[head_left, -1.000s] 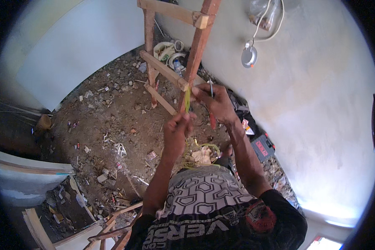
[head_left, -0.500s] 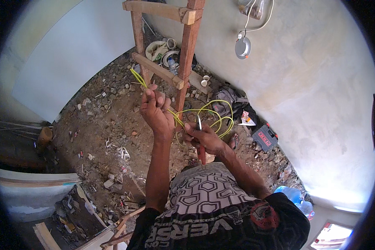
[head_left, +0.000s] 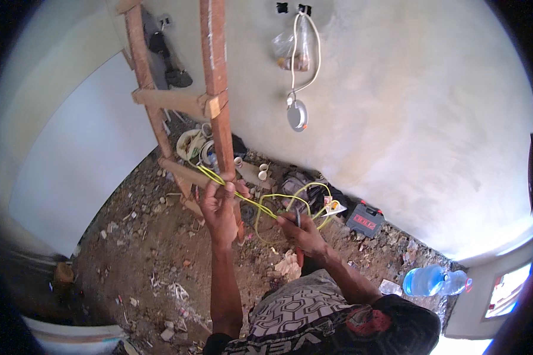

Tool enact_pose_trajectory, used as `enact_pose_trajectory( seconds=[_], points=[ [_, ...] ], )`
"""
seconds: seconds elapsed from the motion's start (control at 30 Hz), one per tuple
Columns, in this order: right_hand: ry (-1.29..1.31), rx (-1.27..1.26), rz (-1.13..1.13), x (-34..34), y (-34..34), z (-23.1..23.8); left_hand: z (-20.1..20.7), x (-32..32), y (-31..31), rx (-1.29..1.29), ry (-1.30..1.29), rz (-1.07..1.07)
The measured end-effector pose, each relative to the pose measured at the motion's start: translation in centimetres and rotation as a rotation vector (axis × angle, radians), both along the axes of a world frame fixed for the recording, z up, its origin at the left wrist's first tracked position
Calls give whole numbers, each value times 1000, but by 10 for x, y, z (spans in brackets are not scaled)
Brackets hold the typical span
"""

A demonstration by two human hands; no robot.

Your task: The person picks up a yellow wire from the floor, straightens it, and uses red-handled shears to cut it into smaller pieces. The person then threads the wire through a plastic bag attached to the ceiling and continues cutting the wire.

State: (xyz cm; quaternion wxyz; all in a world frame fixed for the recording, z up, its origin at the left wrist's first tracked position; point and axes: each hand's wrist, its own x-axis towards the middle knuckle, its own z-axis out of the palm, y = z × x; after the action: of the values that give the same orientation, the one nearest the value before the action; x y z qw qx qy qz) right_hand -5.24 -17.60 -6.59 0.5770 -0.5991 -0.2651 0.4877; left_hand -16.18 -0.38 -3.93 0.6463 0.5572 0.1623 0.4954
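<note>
A yellow-green wire (head_left: 258,206) runs taut between my two hands, doubled into several strands. My left hand (head_left: 220,210) pinches it near one end, and short lengths stick out past the fingertips toward the ladder. Closer to my body on the right, my right hand (head_left: 305,235) grips the same wire between thumb and fingers. That hand also holds red-handled pliers (head_left: 299,257) against the palm, their metal jaws pointing up and away. Loose loops of wire hang beyond my right hand. Whether the jaws touch the wire is unclear.
A wooden ladder (head_left: 219,127) stands just beyond my left hand. From the wall hangs a round light fitting (head_left: 298,116) on a white cable. On the rubble-strewn floor are a grey tool case (head_left: 365,219), a backpack, cups (head_left: 262,172) and a large blue water bottle (head_left: 423,281).
The view has tilted up, showing more wall and ladder. My hands are slightly farther apart, with a longer stretch of wire between them. Both keep their hold, and the pliers stay in my right hand.
</note>
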Motion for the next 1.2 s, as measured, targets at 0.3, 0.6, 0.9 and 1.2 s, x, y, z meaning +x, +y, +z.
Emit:
enact_pose_trajectory(
  seconds=[0.3, 0.6, 0.9, 1.2],
  points=[
    [-202, -101, 35, 101, -21, -38, -23, 104, -7, -37, 192, -303],
    [-370, 57, -172, 168, 51, -17, -35, 169, 27, -279, -7, -424],
    [-789, 310, 66, 200, 75, 11, -68, 135, -12, -232, 421, -442],
    [-975, 258, 176, 149, 0, -48, -90, 87, -63, -295, 557, -562]
  ],
)
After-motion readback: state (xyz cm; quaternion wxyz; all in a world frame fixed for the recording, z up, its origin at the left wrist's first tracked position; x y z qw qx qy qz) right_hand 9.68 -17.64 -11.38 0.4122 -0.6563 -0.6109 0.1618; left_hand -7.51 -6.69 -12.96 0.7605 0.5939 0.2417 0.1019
